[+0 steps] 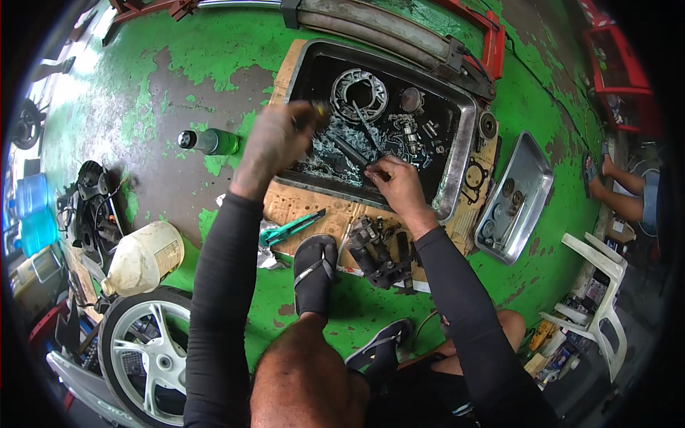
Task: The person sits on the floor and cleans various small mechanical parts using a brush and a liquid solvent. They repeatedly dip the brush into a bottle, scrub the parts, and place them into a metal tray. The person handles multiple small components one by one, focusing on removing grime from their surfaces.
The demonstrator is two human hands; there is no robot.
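Note:
Over the left part of a black metal tray [468,131], my left hand [275,144] is closed on a small dark object with a yellow part, blurred. My right hand [393,179] pinches the lower end of a dark, ridged rod-like part [348,151] above the tray's front side. A slim metal rod [366,124] rises close by from the same hand; whether it is held too is unclear. Behind lie a pair of brake shoes [342,85] set in a ring, a piston [412,100], a chain and a camshaft [410,136]. Whitish suds spread over the tray's bottom.
Cardboard under the tray carries a green utility knife [291,227], a greasy metal assembly [374,249] and a gasket [473,179]. A smaller steel tray [522,214] with parts stands right. Left are a bottle [208,142], a plastic jug [144,258] and a wheel [152,353]. Another person's legs [623,184] show far right.

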